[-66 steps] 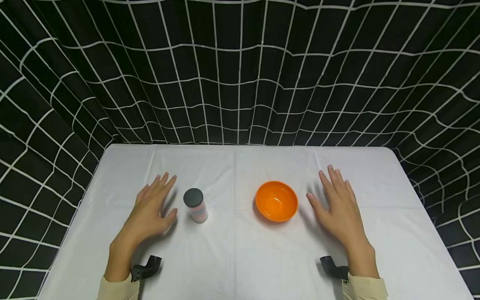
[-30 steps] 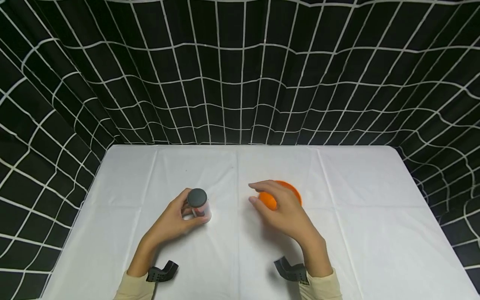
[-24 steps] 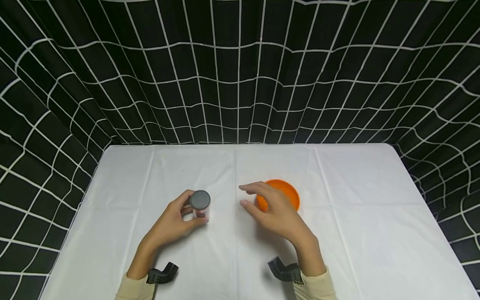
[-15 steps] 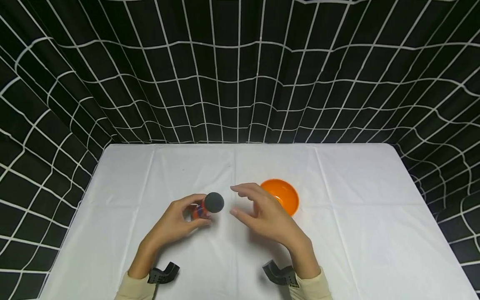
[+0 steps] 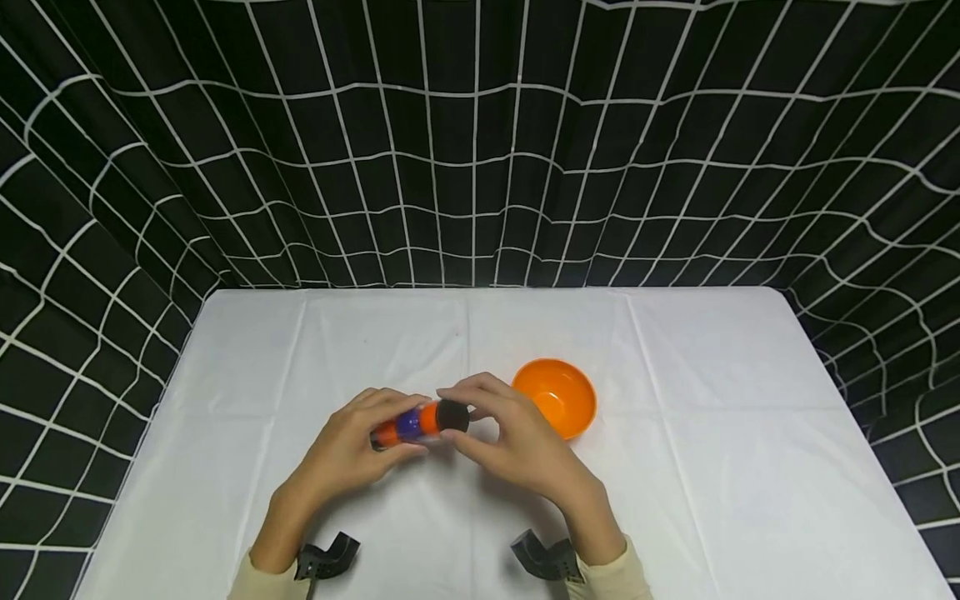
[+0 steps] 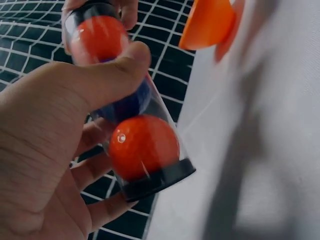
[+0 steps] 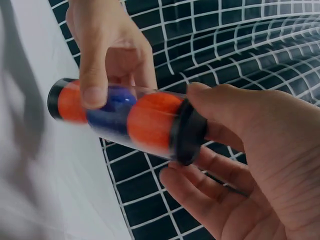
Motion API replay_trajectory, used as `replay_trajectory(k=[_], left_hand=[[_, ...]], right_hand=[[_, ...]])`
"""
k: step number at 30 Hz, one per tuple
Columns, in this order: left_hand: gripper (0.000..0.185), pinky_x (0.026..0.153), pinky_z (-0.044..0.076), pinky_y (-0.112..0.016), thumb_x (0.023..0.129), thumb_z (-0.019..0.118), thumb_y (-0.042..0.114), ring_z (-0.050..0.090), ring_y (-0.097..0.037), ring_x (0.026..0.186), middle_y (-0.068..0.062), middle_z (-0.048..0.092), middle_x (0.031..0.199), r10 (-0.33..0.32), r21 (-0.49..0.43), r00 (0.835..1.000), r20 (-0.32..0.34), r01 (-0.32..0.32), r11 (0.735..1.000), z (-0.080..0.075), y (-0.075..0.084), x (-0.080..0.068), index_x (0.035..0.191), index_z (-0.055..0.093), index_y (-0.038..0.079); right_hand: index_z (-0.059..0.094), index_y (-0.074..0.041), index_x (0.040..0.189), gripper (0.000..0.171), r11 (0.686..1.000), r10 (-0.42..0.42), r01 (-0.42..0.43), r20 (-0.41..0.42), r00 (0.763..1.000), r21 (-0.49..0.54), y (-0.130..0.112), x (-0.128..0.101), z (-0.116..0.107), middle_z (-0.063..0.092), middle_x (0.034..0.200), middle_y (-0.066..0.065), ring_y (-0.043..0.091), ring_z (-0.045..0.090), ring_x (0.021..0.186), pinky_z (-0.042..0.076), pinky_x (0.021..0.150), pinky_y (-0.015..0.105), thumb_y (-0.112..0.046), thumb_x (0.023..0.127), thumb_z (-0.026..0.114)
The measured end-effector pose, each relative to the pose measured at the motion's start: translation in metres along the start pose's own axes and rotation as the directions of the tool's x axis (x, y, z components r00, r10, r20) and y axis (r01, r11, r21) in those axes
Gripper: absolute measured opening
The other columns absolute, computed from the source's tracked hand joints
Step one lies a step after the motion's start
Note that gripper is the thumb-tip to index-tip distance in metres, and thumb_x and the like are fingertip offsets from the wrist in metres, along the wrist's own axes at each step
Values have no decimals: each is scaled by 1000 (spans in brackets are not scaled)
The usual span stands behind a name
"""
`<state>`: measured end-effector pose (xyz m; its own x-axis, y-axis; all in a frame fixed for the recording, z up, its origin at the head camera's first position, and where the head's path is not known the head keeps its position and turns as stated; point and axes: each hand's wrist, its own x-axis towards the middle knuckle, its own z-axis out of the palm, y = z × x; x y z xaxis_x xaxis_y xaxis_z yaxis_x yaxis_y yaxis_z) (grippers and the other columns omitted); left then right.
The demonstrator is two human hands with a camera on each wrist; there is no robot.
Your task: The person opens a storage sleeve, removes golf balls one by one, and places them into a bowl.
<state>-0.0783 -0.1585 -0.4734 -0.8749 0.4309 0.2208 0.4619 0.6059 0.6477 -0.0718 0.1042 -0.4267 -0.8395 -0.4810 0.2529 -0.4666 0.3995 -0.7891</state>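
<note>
A clear plastic tube point(image 5: 409, 425) with a black cap at each end holds two orange balls and a blue ball point(image 7: 112, 112) between them. The lower orange ball point(image 6: 144, 147) looks dimpled in the left wrist view. My left hand point(image 5: 337, 446) grips the tube round its middle, thumb across the near side. Tilted nearly flat, the tube is held above the table and points right. Thumb and fingertips of my right hand point(image 5: 528, 433) pinch the black cap point(image 7: 189, 132) at its right end. Behind the right hand stands an orange bowl point(image 5: 555, 400).
A white cloth covers the table point(image 5: 675, 500). Black curtain with a white grid point(image 5: 480, 167) surrounds its back and sides. Dark mounts point(image 5: 327, 557) sit on both wrists, below beige sleeves.
First both hands were spread apart and the tube stood upright. The left hand gripped it and tipped its top rightward; the right hand came left past the bowl to the cap.
</note>
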Motion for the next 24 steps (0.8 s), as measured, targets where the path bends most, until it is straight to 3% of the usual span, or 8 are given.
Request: replay_trajectory(k=[8,15,24], left_hand=[[59,97,59,-42,83,92,39,65,-14,118,8,73,126,33,88,999,-14,-32,996,-8,10,-1,137,71,32],[57,100,57,-45,85,89,39,65,-14,120,8,74,128,41,117,999,-2,-40,992,-14,17,-6,138,71,33],[56,103,57,-45,88,85,39,67,-16,123,6,74,134,90,133,996,-11,-88,987,-15,25,-5,141,69,27]], right_hand=[[75,-6,128,45,999,-35,35,-13,999,-13,-2,-3,-5,70,119,2,17,71,111,65,90,29,-9,86,88],[80,-8,122,43,996,-73,73,-8,997,-41,-5,-2,-8,75,108,-3,11,72,100,62,93,28,-10,80,92],[80,-7,121,43,993,-95,92,-37,995,-80,-7,-6,-12,78,111,0,13,75,103,62,93,28,-10,79,90]])
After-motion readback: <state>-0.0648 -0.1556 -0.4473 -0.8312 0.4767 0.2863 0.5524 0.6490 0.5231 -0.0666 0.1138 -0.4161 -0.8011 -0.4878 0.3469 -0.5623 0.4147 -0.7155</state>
